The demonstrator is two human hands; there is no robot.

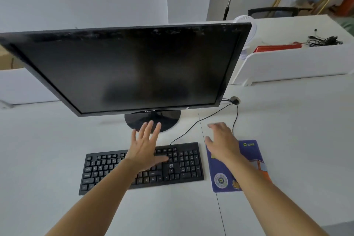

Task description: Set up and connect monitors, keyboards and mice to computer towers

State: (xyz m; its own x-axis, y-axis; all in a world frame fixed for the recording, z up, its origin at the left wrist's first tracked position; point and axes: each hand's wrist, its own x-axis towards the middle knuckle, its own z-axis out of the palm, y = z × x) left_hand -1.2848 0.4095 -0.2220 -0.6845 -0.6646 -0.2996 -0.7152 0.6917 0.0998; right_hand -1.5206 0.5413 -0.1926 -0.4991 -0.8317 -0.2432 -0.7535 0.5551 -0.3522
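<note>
Here, my left hand (146, 148) hovers spread-fingered over the keyboard (141, 166) and my right hand (223, 142), relaxed and holding nothing, over the mouse pad (249, 151), both near the monitor (126, 71).

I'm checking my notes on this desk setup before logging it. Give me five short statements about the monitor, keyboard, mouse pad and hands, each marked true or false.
1. The black flat-screen monitor has a dark screen. True.
2. The left hand grips the monitor's round black stand. False: it is open, fingers spread, over the black keyboard.
3. The keyboard lies left of the blue rectangular mouse pad. True.
4. The right hand pinches a cable. False: its fingers are straight and hold nothing.
5. A thin black cable leaves the keyboard's far edge. True.
</note>
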